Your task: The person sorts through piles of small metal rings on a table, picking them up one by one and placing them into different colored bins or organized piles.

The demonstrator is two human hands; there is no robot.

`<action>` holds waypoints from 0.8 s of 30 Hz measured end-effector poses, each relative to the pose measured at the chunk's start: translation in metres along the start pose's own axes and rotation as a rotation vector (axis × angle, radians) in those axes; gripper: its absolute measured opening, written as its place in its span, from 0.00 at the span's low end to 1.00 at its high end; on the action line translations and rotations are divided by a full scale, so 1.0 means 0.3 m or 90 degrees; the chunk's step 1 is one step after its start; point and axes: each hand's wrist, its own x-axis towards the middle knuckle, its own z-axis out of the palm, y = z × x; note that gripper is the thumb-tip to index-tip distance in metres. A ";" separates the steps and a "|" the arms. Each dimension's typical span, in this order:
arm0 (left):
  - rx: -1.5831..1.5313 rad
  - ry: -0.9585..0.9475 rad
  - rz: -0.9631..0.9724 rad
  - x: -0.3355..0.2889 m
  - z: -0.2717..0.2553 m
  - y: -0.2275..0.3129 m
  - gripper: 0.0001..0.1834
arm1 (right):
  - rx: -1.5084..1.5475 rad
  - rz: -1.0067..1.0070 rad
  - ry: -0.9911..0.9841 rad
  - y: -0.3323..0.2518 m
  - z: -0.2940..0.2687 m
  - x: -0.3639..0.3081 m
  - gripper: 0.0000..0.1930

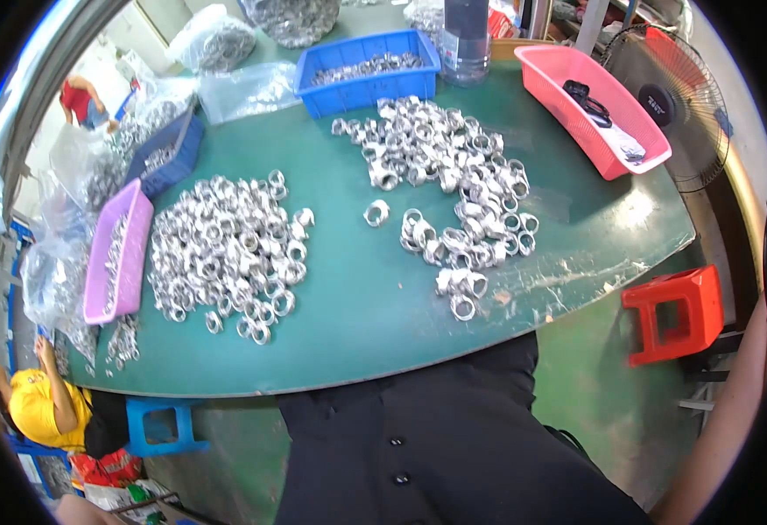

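Observation:
Neither of my hands shows. My right forearm (727, 429) rises along the right rim, and its hand is out of sight; a small patch of skin (81, 510) at the lower left rim seems to be part of my left arm. Before me on the green table (348, 289) lie two heaps of shiny silver ring-shaped metal parts. The left heap (226, 249) is broad and dense. The right heap (436, 144) trails toward the near edge, ending in a small cluster (462, 293). One loose ring (376, 213) lies between the heaps, touching neither.
Blue bins (368, 54) (169, 157) and a purple basket (119, 254) hold small metal parts. A pink basket (594, 114), a large bottle (467, 44) and a fan (672, 105) stand right. A person in yellow (46, 407) is left; stools are red (677, 313) and blue (163, 426).

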 end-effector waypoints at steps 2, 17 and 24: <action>-0.009 0.001 0.003 0.002 -0.011 0.018 0.20 | 0.017 -0.002 -0.007 0.000 0.008 0.001 0.05; -0.030 0.244 0.139 0.044 -0.233 0.042 0.19 | 0.184 -0.223 0.179 -0.165 -0.016 0.248 0.06; -0.023 0.393 0.250 0.051 -0.358 0.115 0.19 | 0.347 -0.553 0.341 -0.438 -0.110 0.252 0.07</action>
